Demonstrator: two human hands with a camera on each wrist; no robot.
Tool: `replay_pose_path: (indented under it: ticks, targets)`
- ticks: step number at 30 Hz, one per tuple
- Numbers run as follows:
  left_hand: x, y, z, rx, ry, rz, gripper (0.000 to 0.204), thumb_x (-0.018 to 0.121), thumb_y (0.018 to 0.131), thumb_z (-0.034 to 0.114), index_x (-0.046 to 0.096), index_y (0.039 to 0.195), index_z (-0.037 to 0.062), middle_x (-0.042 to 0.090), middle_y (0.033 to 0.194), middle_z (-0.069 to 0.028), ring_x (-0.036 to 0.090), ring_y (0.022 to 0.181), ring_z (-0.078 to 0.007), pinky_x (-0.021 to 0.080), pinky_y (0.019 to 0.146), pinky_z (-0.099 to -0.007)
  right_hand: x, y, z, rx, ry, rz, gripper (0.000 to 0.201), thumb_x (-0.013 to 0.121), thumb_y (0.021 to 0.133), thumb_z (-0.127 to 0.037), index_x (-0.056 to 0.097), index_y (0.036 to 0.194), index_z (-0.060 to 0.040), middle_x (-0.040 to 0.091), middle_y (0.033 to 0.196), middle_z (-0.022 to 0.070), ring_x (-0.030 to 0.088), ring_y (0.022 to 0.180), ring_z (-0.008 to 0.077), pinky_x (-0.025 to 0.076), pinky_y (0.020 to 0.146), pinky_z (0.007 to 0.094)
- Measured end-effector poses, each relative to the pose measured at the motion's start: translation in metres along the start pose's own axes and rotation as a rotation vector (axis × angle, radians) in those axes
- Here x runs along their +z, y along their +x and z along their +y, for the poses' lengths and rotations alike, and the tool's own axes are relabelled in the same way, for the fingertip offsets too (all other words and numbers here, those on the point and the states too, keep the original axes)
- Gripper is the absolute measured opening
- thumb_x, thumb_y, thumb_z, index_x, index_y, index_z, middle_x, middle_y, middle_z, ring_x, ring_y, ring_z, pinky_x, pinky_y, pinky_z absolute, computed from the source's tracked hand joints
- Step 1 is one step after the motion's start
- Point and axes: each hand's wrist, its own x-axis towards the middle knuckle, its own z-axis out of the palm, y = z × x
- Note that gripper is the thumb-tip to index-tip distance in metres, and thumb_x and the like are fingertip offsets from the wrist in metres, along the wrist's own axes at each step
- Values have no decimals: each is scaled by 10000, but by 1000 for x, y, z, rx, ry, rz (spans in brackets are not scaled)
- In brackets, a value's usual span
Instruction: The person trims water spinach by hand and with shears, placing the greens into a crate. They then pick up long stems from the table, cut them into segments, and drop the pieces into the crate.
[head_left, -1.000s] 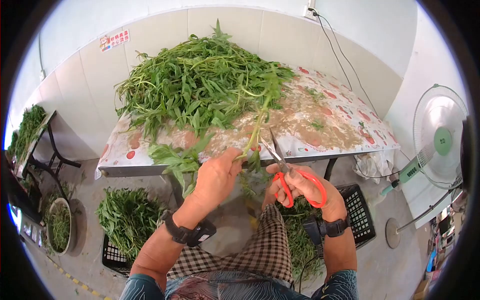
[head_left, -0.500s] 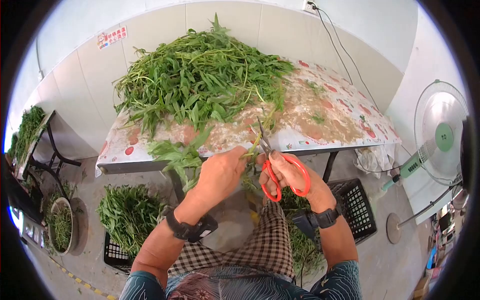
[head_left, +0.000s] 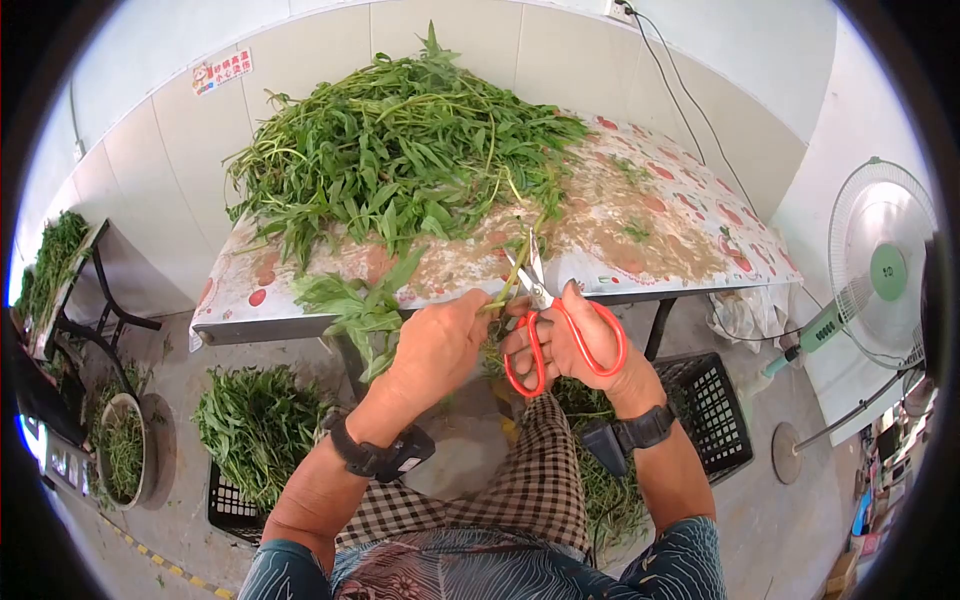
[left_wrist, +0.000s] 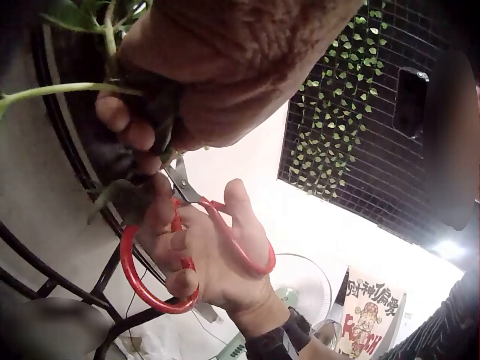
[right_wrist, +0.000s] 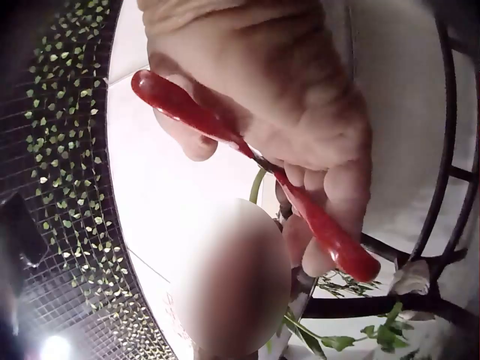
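In the head view my left hand grips leafy green stems above the table's front edge. A bunch of leaves hangs out on its left side, and a stem slants up from its fingers. My right hand holds scissors by their red handles, with fingers through the loops. The blades are spread and point away from me, overlapping the slanting stem. From the left wrist view, the scissors' pivot shows just below the left fingers, while the blade tips are hidden behind that hand.
A big heap of cut greens covers the left of the table, whose patterned cloth is soiled. Below stand black crates with greens. A basin is at left, a standing fan at right.
My right hand has brought the scissors left to the stem, and the blades have spread wider since half a second ago. The stem's upper end has dropped lower; my left hand keeps its grip.
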Motion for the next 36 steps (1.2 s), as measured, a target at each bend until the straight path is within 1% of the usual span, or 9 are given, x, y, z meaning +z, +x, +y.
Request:
replay_pose_path:
  ticks: [14, 17, 20, 23, 24, 27, 28, 31, 36]
  targets:
    - [1, -2, 2, -15, 56, -2, 182, 504, 830, 67, 560, 997, 20, 610, 744, -195, 579, 723, -398, 456, 594, -431, -7, -5, 4, -43, -166, 132, 575, 378, 929, -523, 513, 1084, 14, 516, 656, 20, 382, 439, 58, 312, 398, 203]
    - [-4, -5, 2, -12, -44, 45, 168, 512, 836, 74, 574, 978, 11, 609, 745, -195, 594, 696, -372, 461, 605, -409, 4, -26, -13, -125, -542, 141, 523, 367, 941, -484, 522, 1065, 0, 486, 600, 4, 390, 449, 61, 271, 377, 199]
    - [-18, -11, 4, -47, -220, 123, 132, 544, 834, 97, 578, 915, -2, 590, 688, -140, 579, 613, -256, 452, 586, -341, -21, -30, -27, 28, -390, 277, 388, 481, 919, -357, 530, 1067, -2, 507, 626, -1, 417, 474, 53, 311, 406, 197]
    - [-39, -21, 21, -106, -341, 216, 132, 579, 824, 117, 561, 847, -12, 531, 648, -75, 492, 585, -143, 422, 567, -278, -6, -40, -45, -383, -872, 580, 294, 595, 854, -225, 537, 1049, -12, 530, 655, -16, 445, 506, 49, 350, 443, 205]
    - [-46, -25, 25, -102, -312, 233, 131, 597, 821, 128, 552, 823, 5, 497, 643, -14, 442, 594, -92, 395, 549, -242, -8, -39, -51, -397, -889, 704, 322, 663, 795, -215, 566, 1018, -5, 586, 726, 41, 551, 623, 105, 443, 567, 234]
    - [-57, -45, 24, -153, -544, 122, 126, 618, 824, 140, 554, 835, 32, 534, 650, 3, 484, 589, -95, 413, 554, -243, -16, -15, -59, -586, -1122, 778, 356, 660, 791, -266, 559, 1005, 0, 595, 699, 108, 588, 615, 201, 458, 566, 314]
    - [-53, -52, 23, -170, -683, 98, 130, 601, 860, 169, 553, 820, 55, 482, 646, 62, 432, 594, -45, 379, 543, -207, -12, -7, -63, -560, -1229, 778, 366, 658, 789, -287, 556, 992, 1, 596, 696, 128, 593, 621, 239, 458, 573, 346]
    - [-50, -72, 23, -326, -940, -99, 171, 574, 890, 205, 552, 827, 49, 469, 641, 62, 407, 586, -35, 355, 528, -196, 11, 23, -68, -454, -1496, 770, 392, 647, 785, -342, 551, 957, -3, 606, 696, 174, 603, 644, 334, 456, 593, 426]
    - [-45, -83, 6, -431, -1151, -82, 237, 541, 915, 265, 550, 851, 37, 443, 606, 42, 358, 532, -34, 290, 472, -195, 12, 67, -61, -253, -1710, 771, 370, 627, 796, -321, 527, 978, -15, 608, 740, 202, 602, 697, 367, 457, 632, 443]
